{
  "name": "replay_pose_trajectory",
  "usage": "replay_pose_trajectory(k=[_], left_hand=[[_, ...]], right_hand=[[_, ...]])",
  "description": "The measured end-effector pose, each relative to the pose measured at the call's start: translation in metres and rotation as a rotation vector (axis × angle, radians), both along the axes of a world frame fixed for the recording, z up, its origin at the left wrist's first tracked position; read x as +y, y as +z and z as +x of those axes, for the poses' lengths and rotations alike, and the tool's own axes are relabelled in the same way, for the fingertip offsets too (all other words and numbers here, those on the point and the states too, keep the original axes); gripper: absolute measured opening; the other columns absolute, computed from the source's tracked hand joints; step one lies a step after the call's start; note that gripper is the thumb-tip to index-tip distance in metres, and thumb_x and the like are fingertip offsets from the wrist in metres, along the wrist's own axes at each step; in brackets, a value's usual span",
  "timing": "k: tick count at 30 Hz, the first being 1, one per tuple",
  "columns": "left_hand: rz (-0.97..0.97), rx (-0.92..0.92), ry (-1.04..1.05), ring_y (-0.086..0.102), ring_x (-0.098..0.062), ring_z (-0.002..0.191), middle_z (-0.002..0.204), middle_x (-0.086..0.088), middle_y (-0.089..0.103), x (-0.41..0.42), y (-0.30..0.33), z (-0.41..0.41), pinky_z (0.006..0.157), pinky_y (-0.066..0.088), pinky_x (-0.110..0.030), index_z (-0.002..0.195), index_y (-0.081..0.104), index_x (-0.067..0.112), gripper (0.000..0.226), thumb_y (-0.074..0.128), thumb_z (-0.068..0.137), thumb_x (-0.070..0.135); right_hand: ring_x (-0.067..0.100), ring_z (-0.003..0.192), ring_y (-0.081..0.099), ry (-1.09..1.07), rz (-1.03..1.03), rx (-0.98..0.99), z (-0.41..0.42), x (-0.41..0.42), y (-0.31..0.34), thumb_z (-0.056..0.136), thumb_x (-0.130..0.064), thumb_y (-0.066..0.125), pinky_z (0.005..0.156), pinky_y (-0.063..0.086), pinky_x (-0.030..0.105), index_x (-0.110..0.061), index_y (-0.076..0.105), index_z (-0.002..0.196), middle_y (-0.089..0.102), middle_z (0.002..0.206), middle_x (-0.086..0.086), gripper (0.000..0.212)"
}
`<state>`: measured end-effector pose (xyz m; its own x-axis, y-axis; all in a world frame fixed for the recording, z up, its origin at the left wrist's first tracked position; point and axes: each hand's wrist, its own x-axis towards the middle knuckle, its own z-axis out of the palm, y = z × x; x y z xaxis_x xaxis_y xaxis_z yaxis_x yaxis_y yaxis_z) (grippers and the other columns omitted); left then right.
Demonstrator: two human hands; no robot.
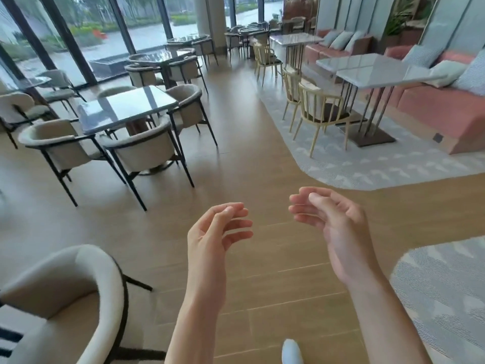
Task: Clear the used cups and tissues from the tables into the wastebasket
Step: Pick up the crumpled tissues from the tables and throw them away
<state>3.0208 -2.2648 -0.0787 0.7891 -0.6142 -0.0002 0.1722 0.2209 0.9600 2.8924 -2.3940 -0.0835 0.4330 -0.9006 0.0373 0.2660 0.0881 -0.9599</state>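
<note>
No cup, tissue or wastebasket can be made out anywhere in the head view. The left hand and the right hand are raised side by side over the wooden floor, palms turned toward each other, their fingers loosely curled and holding nothing. Beyond the left hand stands a square glossy tabletop ringed by beige armchairs. Beyond the right hand a white tabletop stands on a patterned grey carpet beside a pink bench with cushions. Another beige armchair sits near the lower left corner, and a light shoe tip shows at the bottom edge.
</note>
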Motion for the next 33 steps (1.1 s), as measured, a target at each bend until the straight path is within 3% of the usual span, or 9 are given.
replay_pose_trajectory(k=[6, 11, 16, 26, 33], left_hand=[[0.042, -0.005, 0.048, 0.069, -0.03, 0.084, 0.094, -0.016, 0.074, -0.129, -0.034, 0.125, 0.075, 0.056, -0.041, 0.09, 0.076, 0.004, 0.027, 0.051, 0.1, 0.006], [0.015, -0.026, 0.116, 0.069, -0.03, 0.084, 0.093, -0.016, 0.074, -0.239, -0.022, 0.237, 0.074, 0.055, -0.039, 0.09, 0.076, 0.006, 0.029, 0.049, 0.101, 0.005], [-0.039, -0.031, 0.135, 0.069, -0.027, 0.083, 0.093, -0.015, 0.074, -0.335, -0.005, 0.326, 0.073, 0.056, -0.039, 0.088, 0.076, 0.007, 0.03, 0.049, 0.102, 0.005], [-0.015, 0.031, 0.115, 0.07, -0.028, 0.083, 0.095, -0.016, 0.075, -0.539, -0.044, 0.546, 0.072, 0.057, -0.037, 0.09, 0.076, 0.007, 0.029, 0.05, 0.101, 0.005], [-0.061, -0.018, 0.027, 0.07, -0.029, 0.084, 0.095, -0.017, 0.074, -0.71, -0.002, 0.714, 0.075, 0.057, -0.039, 0.082, 0.079, 0.013, 0.034, 0.051, 0.1, 0.006]], right_hand=[[0.028, 0.083, 0.073, -0.015, -0.011, 0.027, 0.106, -0.14, -0.038, 0.1, -0.002, 0.054, 0.075, 0.057, 0.031, -0.004, 0.073, 0.099, 0.077, 0.092, 0.016, 0.019], [0.028, 0.084, 0.073, 0.029, 0.036, 0.035, 0.22, -0.275, -0.033, 0.101, -0.004, 0.054, 0.076, 0.055, 0.034, -0.006, 0.073, 0.098, 0.077, 0.093, 0.016, 0.02], [0.028, 0.084, 0.073, 0.114, 0.026, 0.056, 0.324, -0.372, -0.018, 0.101, -0.004, 0.054, 0.076, 0.055, 0.034, -0.006, 0.073, 0.099, 0.077, 0.094, 0.016, 0.019], [0.026, 0.08, 0.071, 0.097, 0.028, 0.116, 0.542, -0.566, -0.052, 0.1, -0.002, 0.054, 0.074, 0.055, 0.034, -0.004, 0.072, 0.098, 0.077, 0.091, 0.016, 0.019], [0.024, 0.08, 0.072, 0.013, 0.003, 0.074, 0.694, -0.723, -0.016, 0.101, -0.002, 0.053, 0.073, 0.057, 0.031, -0.005, 0.072, 0.099, 0.077, 0.09, 0.014, 0.02]])
